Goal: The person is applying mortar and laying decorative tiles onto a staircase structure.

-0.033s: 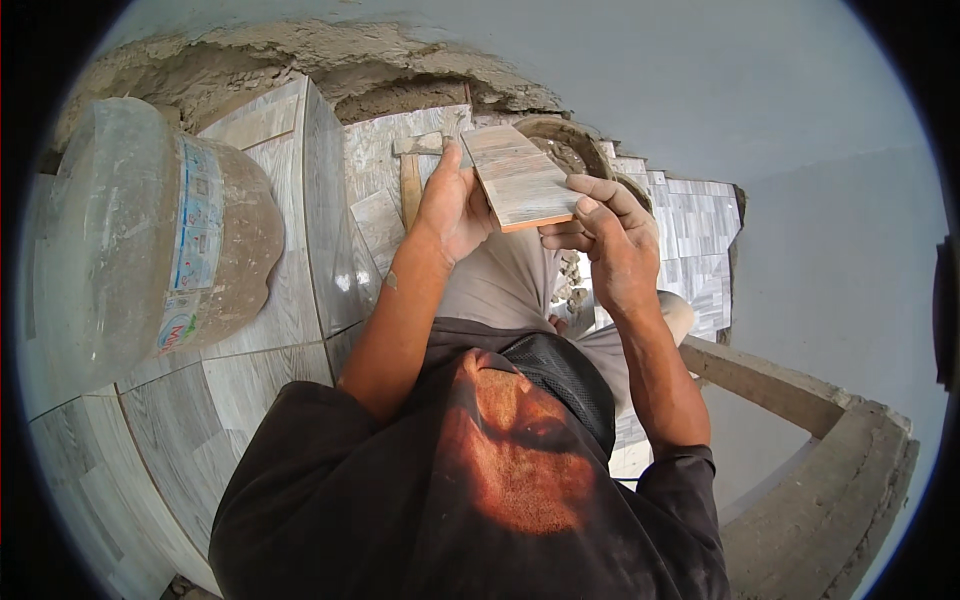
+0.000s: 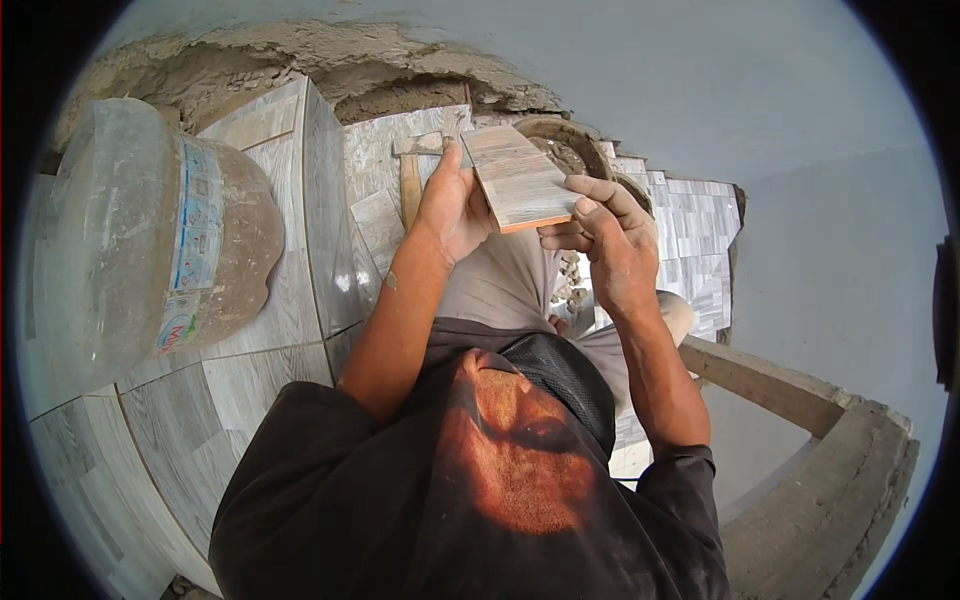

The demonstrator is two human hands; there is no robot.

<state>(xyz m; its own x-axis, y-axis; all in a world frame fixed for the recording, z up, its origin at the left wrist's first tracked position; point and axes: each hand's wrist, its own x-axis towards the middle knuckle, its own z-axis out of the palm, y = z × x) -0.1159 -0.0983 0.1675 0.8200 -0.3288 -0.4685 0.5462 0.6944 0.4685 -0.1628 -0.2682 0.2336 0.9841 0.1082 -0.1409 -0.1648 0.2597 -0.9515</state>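
A cut piece of wood-look grey tile (image 2: pixel 515 180), with an orange-brown clay edge along its near side, is held up in front of me. My left hand (image 2: pixel 450 208) grips its left edge, thumb up along the side. At the near right corner, my right hand (image 2: pixel 618 235) pinches it between thumb and fingers. Beyond my left hand lies a hammer (image 2: pixel 410 185) with a wooden handle, its head partly hidden by my thumb. Behind the tile piece stands a round container of mortar (image 2: pixel 570 150), partly covered by it.
A large cut-off clear plastic bottle (image 2: pixel 110 240) with a dusty brown part lies on the tiled step (image 2: pixel 265 385) to the left. Rough broken mortar (image 2: pixel 400 60) runs along the wall's foot. Rubble (image 2: pixel 570 285) sits between my legs. A concrete frame (image 2: pixel 800 400) stands at the right.
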